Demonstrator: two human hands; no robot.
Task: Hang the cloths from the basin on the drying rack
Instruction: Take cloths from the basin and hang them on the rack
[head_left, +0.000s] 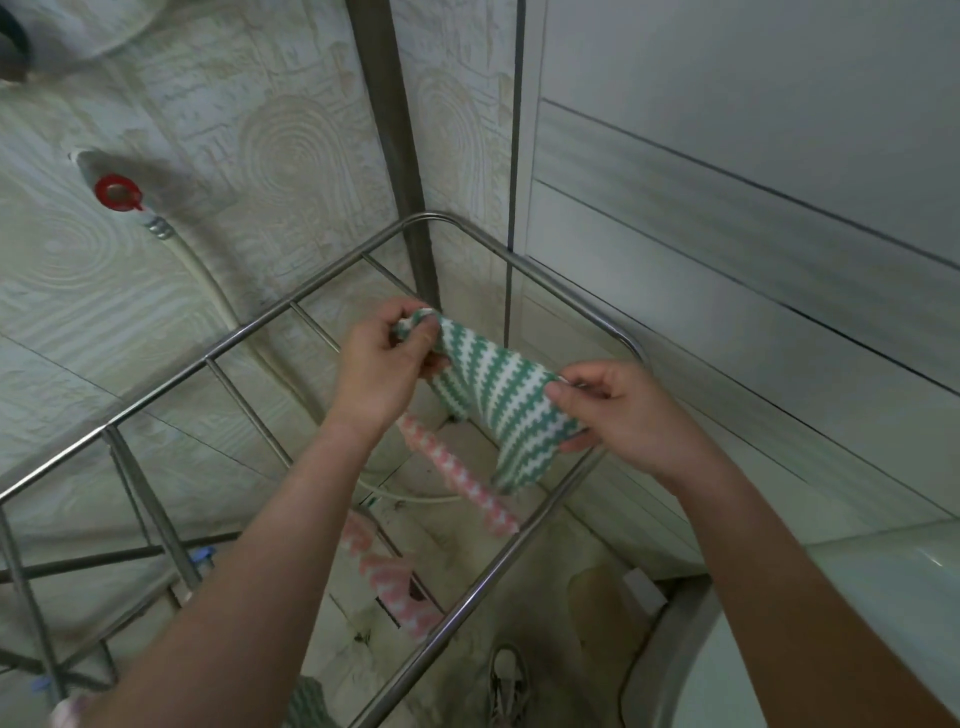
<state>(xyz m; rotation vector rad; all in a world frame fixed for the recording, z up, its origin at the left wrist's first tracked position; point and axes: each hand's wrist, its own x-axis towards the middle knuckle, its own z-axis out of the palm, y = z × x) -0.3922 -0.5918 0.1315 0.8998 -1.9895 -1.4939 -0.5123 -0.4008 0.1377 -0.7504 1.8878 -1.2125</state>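
Fingers (422, 332) of the left hand (382, 366) pinch one corner of the green-striped cloth (498, 400). The right hand (618, 415) pinches its opposite edge, so its long axis runs between them. The drying rack (519, 540) has its side rail just beneath the right fingers, a pink-striped cloth (457, 478) hangs below the left, and bare bars lie beyond.

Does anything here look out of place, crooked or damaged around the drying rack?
Nothing stands out. The green-and-white striped knitted cloth is pinched between the left hand and right hand over the steel drying rack, not yet hung. A pink-and-white knitted cloth drapes one rung; a second pink-and-white cloth drapes the next.
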